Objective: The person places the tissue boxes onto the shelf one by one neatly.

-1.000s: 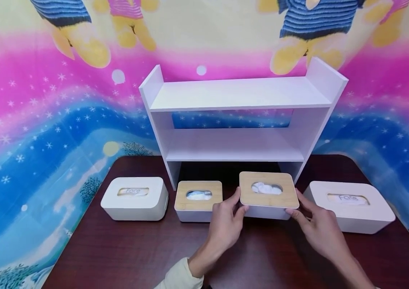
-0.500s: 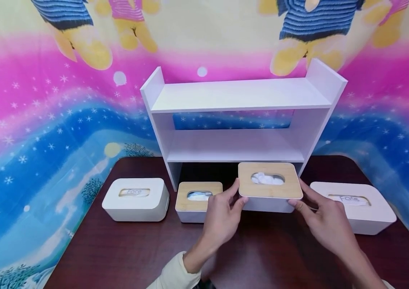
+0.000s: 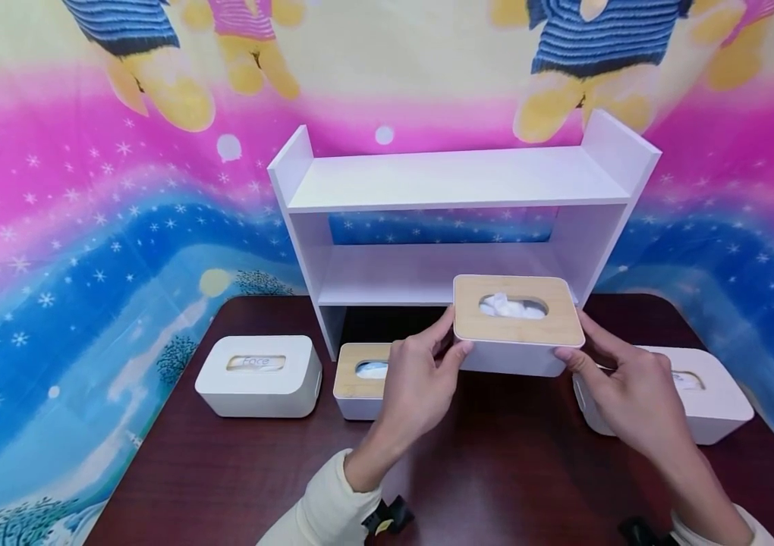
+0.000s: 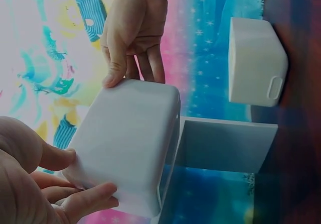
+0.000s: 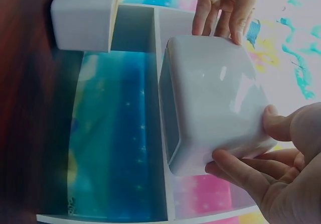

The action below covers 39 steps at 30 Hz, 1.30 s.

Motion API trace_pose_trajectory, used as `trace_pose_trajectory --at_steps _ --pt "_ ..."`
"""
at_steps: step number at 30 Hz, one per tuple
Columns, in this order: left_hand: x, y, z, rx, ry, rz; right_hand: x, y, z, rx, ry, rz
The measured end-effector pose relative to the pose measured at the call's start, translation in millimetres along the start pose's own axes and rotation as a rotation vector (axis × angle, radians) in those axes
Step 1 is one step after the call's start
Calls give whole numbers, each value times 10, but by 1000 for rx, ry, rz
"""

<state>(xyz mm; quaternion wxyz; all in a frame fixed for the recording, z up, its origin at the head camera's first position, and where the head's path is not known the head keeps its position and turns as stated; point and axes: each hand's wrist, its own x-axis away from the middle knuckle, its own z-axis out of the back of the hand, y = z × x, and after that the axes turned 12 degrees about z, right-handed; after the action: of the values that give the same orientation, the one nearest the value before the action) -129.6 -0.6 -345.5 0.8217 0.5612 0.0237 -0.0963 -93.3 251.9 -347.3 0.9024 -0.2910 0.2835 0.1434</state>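
Both hands grip the wood-lid tissue box [image 3: 515,326] by its short ends, held off the tabletop [image 3: 510,470] in front of the white shelf [image 3: 455,220]

Your left hand [image 3: 417,383] has its fingers [image 4: 88,200] curled round the left end of the box and your right hand [image 3: 633,394] pinches the right end, thumb up near the lid edge, fingers under the base. Box sits level, just before the shelf's middle board, clear of the small wood-lid box [image 3: 362,373] below. Looks light and stiff: smooth glossy plastic shell, so probably slippery, and the bamboo lid may only rest on top, so keep your hold on the white body, not the lid. Tissue pokes out of the slot; keep it upright. Two white boxes [image 3: 259,374] flank it on the tabletop
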Motion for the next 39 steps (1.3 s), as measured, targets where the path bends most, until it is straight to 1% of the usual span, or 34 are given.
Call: trace_pose_trajectory --at_steps 4,10,16,18,23,28,31,35,39 --pt "-49 65 2 -15 14 -2 -70 8 34 2 24 4" --pt "-173 152 -21 -25 40 -13 -200 43 87 -13 16 -15" --pt "-331 221 -76 -19 53 11 -340 115 88 -17 29 -22" --pt "-385 240 -92 -12 61 16 -387 144 85 -22 25 -37" --pt "-526 272 -113 41 49 23 -501 203 53 -51 31 -74" --pt "-673 287 -173 93 55 54 -606 234 14 -77 60 -97" --pt "-750 294 -234 96 77 68 -665 257 -17 -79 91 -122" --pt "-832 290 -297 102 114 54 -737 305 -90 -93 149 -158" --pt "-892 270 -363 135 144 39 -791 335 -176 -99 215 -182"
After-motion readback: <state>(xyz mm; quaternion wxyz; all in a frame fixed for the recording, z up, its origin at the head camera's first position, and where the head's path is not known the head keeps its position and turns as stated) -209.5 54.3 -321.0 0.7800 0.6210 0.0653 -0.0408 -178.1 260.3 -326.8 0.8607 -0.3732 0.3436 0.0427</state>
